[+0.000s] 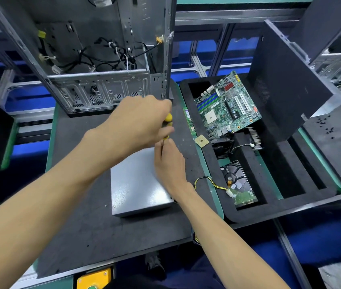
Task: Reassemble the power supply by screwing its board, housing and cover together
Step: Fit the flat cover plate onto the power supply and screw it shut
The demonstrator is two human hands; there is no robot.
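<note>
The power supply (138, 184) is a closed grey metal box lying flat on the black mat, its cover on top. A yellow and black cable bundle (209, 182) runs from its right side. My left hand (138, 124) is shut around the yellow and black handle of a screwdriver (168, 119), held upright above the box's far right corner. My right hand (169, 161) sits just below it, fingers pinched around the screwdriver's shaft near the tip. The tip and any screw under it are hidden by my hands.
An open grey computer case (94, 59) stands behind the box. To the right, a black foam tray (249, 209) holds a motherboard (228, 105), a processor (201, 141), a fan with heatsink (236, 140) and a hard drive (238, 182). A black side panel (284, 84) leans beyond.
</note>
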